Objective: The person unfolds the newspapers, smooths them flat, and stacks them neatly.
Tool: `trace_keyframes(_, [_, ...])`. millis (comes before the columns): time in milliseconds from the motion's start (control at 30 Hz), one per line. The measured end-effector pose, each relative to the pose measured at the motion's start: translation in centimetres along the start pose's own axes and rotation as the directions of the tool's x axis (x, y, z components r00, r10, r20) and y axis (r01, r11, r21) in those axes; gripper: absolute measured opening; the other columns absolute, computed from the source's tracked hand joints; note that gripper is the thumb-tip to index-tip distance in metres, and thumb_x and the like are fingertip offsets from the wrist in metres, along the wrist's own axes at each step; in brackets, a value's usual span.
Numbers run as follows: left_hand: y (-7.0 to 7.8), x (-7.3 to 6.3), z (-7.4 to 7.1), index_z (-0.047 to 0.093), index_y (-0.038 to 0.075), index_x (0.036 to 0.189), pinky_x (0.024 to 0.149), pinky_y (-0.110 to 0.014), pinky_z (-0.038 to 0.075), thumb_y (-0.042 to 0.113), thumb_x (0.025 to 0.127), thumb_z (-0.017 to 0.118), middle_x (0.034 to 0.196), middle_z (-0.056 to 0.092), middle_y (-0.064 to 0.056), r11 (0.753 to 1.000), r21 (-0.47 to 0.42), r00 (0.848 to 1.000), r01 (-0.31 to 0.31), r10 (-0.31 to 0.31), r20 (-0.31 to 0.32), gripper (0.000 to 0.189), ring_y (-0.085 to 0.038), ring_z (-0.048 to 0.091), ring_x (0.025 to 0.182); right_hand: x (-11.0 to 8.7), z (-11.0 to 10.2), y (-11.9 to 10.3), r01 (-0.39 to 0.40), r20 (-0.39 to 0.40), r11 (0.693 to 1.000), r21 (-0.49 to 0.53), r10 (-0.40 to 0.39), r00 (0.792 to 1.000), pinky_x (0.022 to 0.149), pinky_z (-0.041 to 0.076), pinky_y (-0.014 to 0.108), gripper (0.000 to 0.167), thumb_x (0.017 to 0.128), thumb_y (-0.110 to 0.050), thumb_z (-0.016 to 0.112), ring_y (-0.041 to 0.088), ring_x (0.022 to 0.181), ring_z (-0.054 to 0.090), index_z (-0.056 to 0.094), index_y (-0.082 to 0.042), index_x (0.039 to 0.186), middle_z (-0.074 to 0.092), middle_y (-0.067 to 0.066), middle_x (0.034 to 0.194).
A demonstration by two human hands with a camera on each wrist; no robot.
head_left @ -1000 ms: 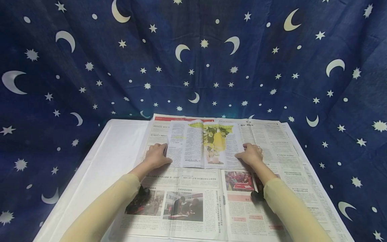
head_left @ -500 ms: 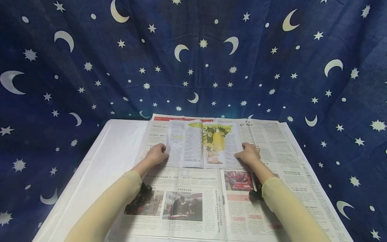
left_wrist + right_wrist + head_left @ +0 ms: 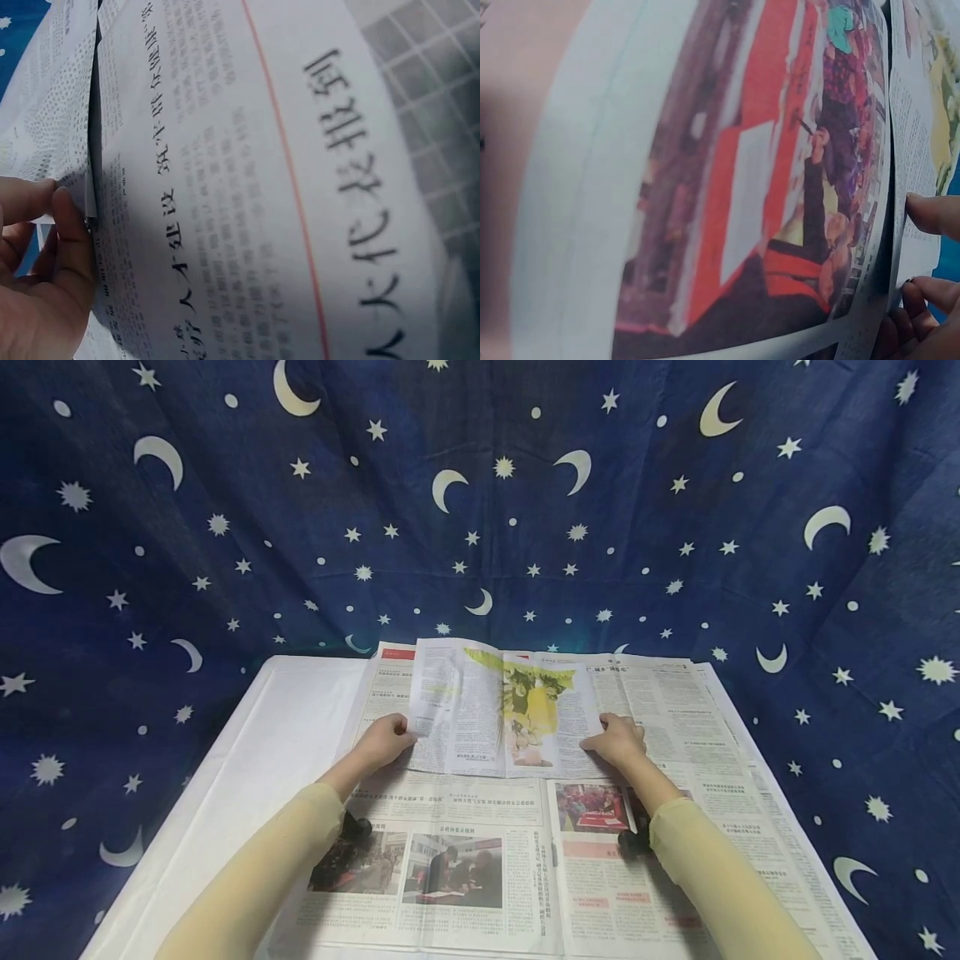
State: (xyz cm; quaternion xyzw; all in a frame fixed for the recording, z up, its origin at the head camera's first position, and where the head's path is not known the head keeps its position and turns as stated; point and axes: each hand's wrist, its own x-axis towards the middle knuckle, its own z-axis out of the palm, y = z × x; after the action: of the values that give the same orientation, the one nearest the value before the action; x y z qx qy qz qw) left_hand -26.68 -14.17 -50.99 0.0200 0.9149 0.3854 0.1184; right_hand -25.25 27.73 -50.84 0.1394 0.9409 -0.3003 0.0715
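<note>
In the head view, a small creased newspaper sheet [image 3: 476, 718] with a yellow-green picture overlaps the top half of a large spread newspaper [image 3: 480, 810]. My left hand [image 3: 384, 739] pinches its left edge between thumb and forefinger, and that side stands raised. The left wrist view shows this grip close up, with the sheet's edge [image 3: 79, 169] between the fingertips. At the opposite edge, my right hand [image 3: 618, 739] holds the sheet with thumb and curled fingers. In the right wrist view, the thumb [image 3: 934, 214] lies against the printed paper; part of the hand is cut off by the frame.
Below the newspapers is a white table [image 3: 300, 710], showing mostly at the left. A dark blue curtain [image 3: 480, 518] with moons and stars hangs behind and along both sides. Printed photos [image 3: 453, 872] cover part of the large newspaper near me.
My left hand has shifted slightly left and now pinches the small sheet's edge. The sheet's far left corner has risen. My right hand stays nearly in place.
</note>
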Motion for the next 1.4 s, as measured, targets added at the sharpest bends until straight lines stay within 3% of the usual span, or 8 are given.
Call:
trace_keyframes(333, [-0.2, 0.0, 0.4, 0.056, 0.004, 0.109, 0.089, -0.041, 0.053, 0.017, 0.102, 0.060, 0.114, 0.062, -0.013, 0.998, -0.008, 0.999, -0.054, 0.054, -0.003, 0.015, -0.026, 0.062, 0.102, -0.2, -0.2, 0.0, 0.012, 0.002, 1.000, -0.005, -0.012, 1.000, 0.106, 0.036, 0.060, 0.085, 0.081, -0.026, 0.081, 0.045, 0.120, 0.037, 0.042, 0.007, 0.149, 0.045, 0.031, 0.139])
trace_keyframes(467, [-0.3, -0.1, 0.6, 0.055, 0.005, 0.115, 0.086, -0.040, 0.057, 0.016, 0.103, 0.058, 0.121, 0.064, -0.014, 0.997, -0.033, 0.997, -0.074, 0.073, -0.019, 0.017, -0.026, 0.066, 0.105, -0.2, -0.2, 0.1, 0.017, 0.006, 1.000, -0.012, -0.017, 1.000, 0.105, 0.037, 0.061, 0.086, 0.080, -0.027, 0.081, 0.046, 0.119, 0.037, 0.042, 0.007, 0.149, 0.044, 0.032, 0.140])
trace_keyframes(800, [-0.3, -0.3, 0.9, 0.053, 0.007, 0.114, 0.078, -0.035, 0.058, 0.019, 0.105, 0.054, 0.115, 0.064, -0.012, 0.994, -0.047, 0.995, -0.094, 0.092, -0.038, 0.015, -0.022, 0.066, 0.096, -0.1, -0.1, 0.3, 0.021, -0.008, 1.000, 0.002, -0.021, 1.000, 0.106, 0.036, 0.060, 0.083, 0.080, -0.028, 0.083, 0.047, 0.122, 0.037, 0.046, 0.005, 0.147, 0.046, 0.031, 0.140])
trace_keyframes(1000, [0.0, -0.3, 1.0, 0.054, 0.002, 0.115, 0.064, -0.030, 0.055, 0.015, 0.101, 0.056, 0.098, 0.061, -0.011, 0.996, -0.069, 0.998, -0.050, 0.048, -0.036, 0.019, -0.020, 0.062, 0.079, 0.1, -0.2, -0.1, -0.004, -0.008, 1.000, 0.017, 0.004, 1.000, 0.104, 0.038, 0.058, 0.076, 0.079, -0.024, 0.084, 0.046, 0.119, 0.041, 0.051, 0.009, 0.139, 0.052, 0.029, 0.132])
trace_keyframes(1233, [0.3, 0.0, 1.1, 0.055, 0.001, 0.114, 0.060, -0.028, 0.051, 0.019, 0.100, 0.062, 0.096, 0.062, -0.011, 0.997, -0.064, 0.998, -0.034, 0.030, -0.052, 0.025, -0.020, 0.060, 0.076, 0.1, 0.3, -0.6, -0.043, -0.011, 0.998, 0.052, 0.043, 0.999, 0.101, 0.041, 0.055, 0.055, 0.081, -0.015, 0.081, 0.043, 0.114, 0.045, 0.059, 0.006, 0.126, 0.057, 0.026, 0.124])
trace_keyframes(1400, [0.8, 0.1, 1.3, 0.054, 0.003, 0.112, 0.063, -0.029, 0.052, 0.024, 0.101, 0.062, 0.096, 0.061, -0.011, 0.999, -0.045, 0.998, 0.001, -0.003, -0.063, 0.025, -0.021, 0.061, 0.080, 0.0, 0.5, -0.6, -0.056, 0.024, 0.986, 0.160, 0.053, 0.998, 0.102, 0.046, 0.054, 0.060, 0.085, -0.008, 0.076, 0.043, 0.116, 0.053, 0.048, 0.008, 0.135, 0.054, 0.028, 0.129])
